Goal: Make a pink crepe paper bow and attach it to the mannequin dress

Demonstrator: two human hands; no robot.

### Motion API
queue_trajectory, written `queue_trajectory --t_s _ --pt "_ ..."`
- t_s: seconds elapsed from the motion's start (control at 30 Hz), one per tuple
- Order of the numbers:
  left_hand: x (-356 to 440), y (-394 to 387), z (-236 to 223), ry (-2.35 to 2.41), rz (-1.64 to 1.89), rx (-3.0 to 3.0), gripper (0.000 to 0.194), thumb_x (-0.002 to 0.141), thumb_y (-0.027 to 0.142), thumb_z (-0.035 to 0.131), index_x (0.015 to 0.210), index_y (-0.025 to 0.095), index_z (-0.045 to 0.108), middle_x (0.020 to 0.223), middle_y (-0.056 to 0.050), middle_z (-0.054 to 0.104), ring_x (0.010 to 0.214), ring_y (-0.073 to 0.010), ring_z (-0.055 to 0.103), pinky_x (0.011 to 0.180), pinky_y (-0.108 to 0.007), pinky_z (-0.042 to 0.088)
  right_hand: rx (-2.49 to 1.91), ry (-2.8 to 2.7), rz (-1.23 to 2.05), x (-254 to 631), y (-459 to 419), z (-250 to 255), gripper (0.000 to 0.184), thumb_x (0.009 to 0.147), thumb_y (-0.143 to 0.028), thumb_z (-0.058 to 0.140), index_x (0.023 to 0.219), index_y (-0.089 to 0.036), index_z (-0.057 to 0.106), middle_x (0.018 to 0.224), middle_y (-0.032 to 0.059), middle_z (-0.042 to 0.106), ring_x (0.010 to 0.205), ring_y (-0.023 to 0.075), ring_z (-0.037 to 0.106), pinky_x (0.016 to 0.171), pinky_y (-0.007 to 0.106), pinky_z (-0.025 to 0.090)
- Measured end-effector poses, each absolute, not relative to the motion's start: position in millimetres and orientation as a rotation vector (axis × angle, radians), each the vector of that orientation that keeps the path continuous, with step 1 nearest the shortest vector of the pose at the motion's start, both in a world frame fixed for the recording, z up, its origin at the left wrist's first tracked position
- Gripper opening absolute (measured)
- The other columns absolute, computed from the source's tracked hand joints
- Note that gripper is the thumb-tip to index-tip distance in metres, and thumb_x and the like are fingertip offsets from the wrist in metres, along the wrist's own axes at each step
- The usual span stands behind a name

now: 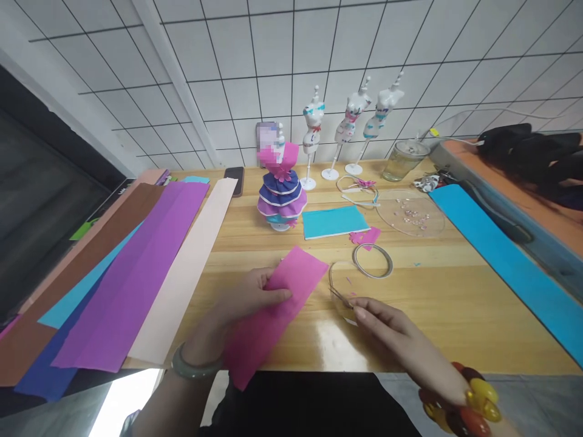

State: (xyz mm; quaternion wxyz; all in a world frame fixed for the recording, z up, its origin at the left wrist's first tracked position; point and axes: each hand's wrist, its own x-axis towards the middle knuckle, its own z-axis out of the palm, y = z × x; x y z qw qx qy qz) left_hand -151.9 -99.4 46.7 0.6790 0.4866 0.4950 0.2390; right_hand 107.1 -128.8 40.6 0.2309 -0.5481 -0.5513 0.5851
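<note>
My left hand (259,295) grips a long strip of bright pink crepe paper (296,276), thumb on top and fingers underneath. One end of the strip points away over the table, and the other droops past the front edge. My right hand (382,325) pinches a slim metal tool (337,295) with two narrow prongs; whether it is scissors or tweezers I cannot tell. Around the tool lies a clear round piece (335,273). Just beyond is a narrow roll of tape (382,272). Centre back stands a small dress form in a tiered paper dress (280,191).
Coloured paper strips (175,230) cover the left side, and a blue strip (505,258) runs along the right. Three white mini mannequins (313,130) stand at the back. A folded turquoise paper (334,222), a clear dish of beads (410,213) and a glass of drink (403,161) sit nearby.
</note>
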Motion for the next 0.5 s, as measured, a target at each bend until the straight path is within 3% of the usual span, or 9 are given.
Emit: queue_trajectory --t_s 0.07,0.2,0.37,0.5 --pt "-149.9 -99.6 48.1 1.132 0.530 1.107 0.025 0.068 0.038 0.063 0.075 0.014 0.061 0.072 0.000 0.057 0.063 -0.0111 0.047 0.055 -0.022 0.035 -1.443 -1.542 1.659 102.1 -130.0 38.4 0.038 0.082 -0.050 0.048 0.101 -0.021 0.062 0.104 0.0064 0.063 0.102 0.0243 0.053 0.091 0.035 0.040" --pt "-148.7 -99.5 46.9 1.176 0.501 1.141 0.026 0.068 0.040 0.062 0.070 0.015 0.062 0.071 -0.001 0.058 0.064 -0.0129 0.048 0.055 -0.023 0.036 -1.428 -1.553 1.670 96.3 -130.0 40.4 0.038 0.082 -0.050 0.046 0.100 -0.022 0.063 0.104 0.0060 0.063 0.103 0.0252 0.053 0.092 0.036 0.038" --pt "-146.1 -98.4 43.6 1.146 0.476 1.119 0.027 0.068 0.041 0.062 0.071 0.014 0.062 0.066 0.001 0.056 0.062 -0.0116 0.048 0.056 -0.023 0.035 -1.406 -1.606 1.699 90.0 -129.3 38.0 0.038 0.084 -0.050 0.044 0.100 -0.022 0.062 0.098 0.0038 0.063 0.093 0.0221 0.055 0.081 0.030 0.044" --pt "-142.7 -98.1 47.2 1.119 0.473 1.113 0.026 0.069 0.039 0.062 0.079 0.015 0.066 0.077 -0.002 0.061 0.071 -0.0142 0.052 0.062 -0.024 0.039 -1.409 -1.617 1.716 84.9 -128.6 36.2 0.038 0.084 -0.051 0.042 0.094 -0.021 0.062 0.093 0.0027 0.063 0.088 0.0204 0.055 0.074 0.028 0.045"
